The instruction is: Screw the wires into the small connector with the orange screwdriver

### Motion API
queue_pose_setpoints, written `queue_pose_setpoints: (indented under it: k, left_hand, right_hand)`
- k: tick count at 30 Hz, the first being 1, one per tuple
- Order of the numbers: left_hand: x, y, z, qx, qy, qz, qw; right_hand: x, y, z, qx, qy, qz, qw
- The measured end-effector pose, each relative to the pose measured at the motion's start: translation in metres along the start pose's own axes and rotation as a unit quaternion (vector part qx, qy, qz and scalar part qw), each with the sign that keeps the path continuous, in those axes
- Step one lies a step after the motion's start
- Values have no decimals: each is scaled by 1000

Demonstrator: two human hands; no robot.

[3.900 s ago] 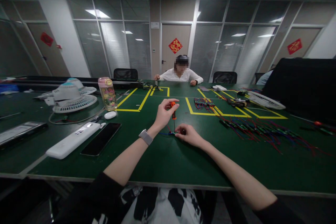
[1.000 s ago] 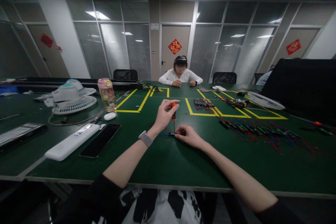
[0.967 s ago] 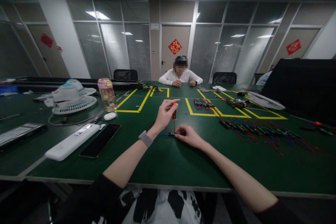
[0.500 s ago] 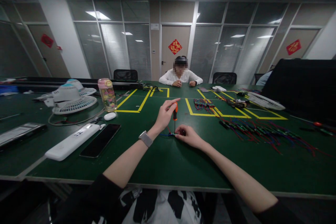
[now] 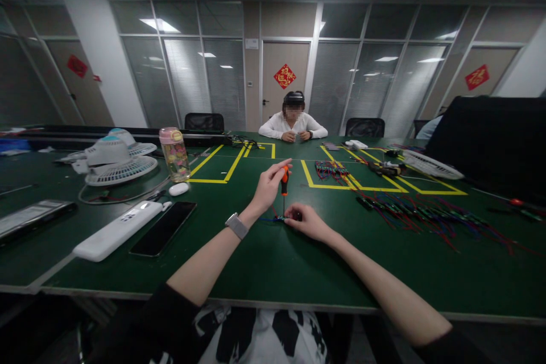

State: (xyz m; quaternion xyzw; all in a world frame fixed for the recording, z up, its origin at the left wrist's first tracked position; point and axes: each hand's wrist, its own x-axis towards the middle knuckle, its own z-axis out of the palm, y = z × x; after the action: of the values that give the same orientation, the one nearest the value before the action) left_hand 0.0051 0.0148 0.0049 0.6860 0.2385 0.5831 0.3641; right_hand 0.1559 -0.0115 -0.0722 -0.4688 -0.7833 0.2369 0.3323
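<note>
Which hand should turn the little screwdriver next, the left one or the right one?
Probably the left hand: it already grips the upright screwdriver. The right hand pins down the small wired part on the table.

Office: glass partitions, long green worktable.

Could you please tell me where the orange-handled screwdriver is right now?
In the head view, the screwdriver stands upright at table centre, pinched by the left hand, tip on the small wired part under the right hand.
</note>
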Motion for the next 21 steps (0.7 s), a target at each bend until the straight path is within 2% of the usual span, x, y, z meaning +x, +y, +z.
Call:
queue_pose_setpoints:
  k: [2, 8, 13, 18, 21]
  left_hand:
    - [-1, 2, 1, -12, -1, -10, 1000]
    - [-1, -3, 0, 56, 23, 35, 998]
    - [0, -5, 0, -11, -9, -4, 1000]
    - [-1, -7, 0, 57, 33, 32, 997]
    - [0, -8, 0, 55, 28, 29, 998]
  right_hand:
    - [0, 0, 0, 0, -1, 0, 1000]
    - [0, 1, 0, 2, -5, -8, 1000]
    - [-1, 1, 0, 4, -5, -6, 1000]
    - [0, 2, 1, 5, -2, -4, 1000]
    - [1, 4, 2, 4, 4, -2, 1000]
